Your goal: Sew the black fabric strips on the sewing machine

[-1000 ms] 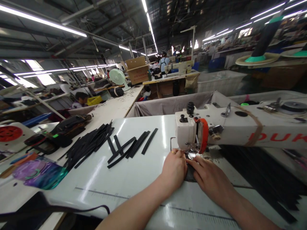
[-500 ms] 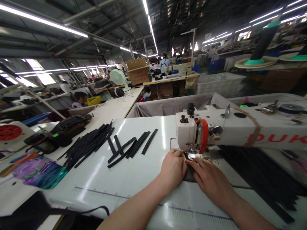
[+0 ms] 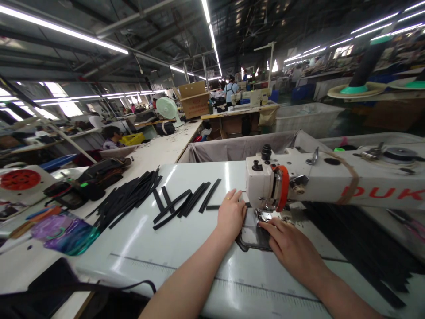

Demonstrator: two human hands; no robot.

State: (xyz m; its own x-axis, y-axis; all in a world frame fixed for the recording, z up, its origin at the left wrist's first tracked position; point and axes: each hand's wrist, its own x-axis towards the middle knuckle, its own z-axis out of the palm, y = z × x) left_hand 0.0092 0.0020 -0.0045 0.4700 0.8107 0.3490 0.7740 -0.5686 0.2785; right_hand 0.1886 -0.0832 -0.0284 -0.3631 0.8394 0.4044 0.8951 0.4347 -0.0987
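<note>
My left hand (image 3: 231, 217) lies on the pale sewing table (image 3: 186, 261), fingers stretched forward and apart. It rests at a short black strip (image 3: 212, 207), which runs behind it toward the needle area; whether the fingers press on it is hidden. My right hand (image 3: 290, 243) reaches in with extended fingers, its fingertips beside the presser foot (image 3: 264, 216) of the white sewing machine (image 3: 265, 181). Anything small under those fingertips cannot be made out. Between my hands shows a grey, dark-edged bed plate (image 3: 254, 238).
Several loose black strips (image 3: 195, 199) lie left of my hands, with a larger pile (image 3: 133, 197) beyond. Longer black strips (image 3: 361, 248) and scissors (image 3: 408, 223) lie under the machine arm at right. A purple-teal pouch (image 3: 66, 235) sits at far left.
My left hand has moved away from the needle area to the left, its fingers opening out. A black strip now shows behind it. My right hand stays by the presser foot.
</note>
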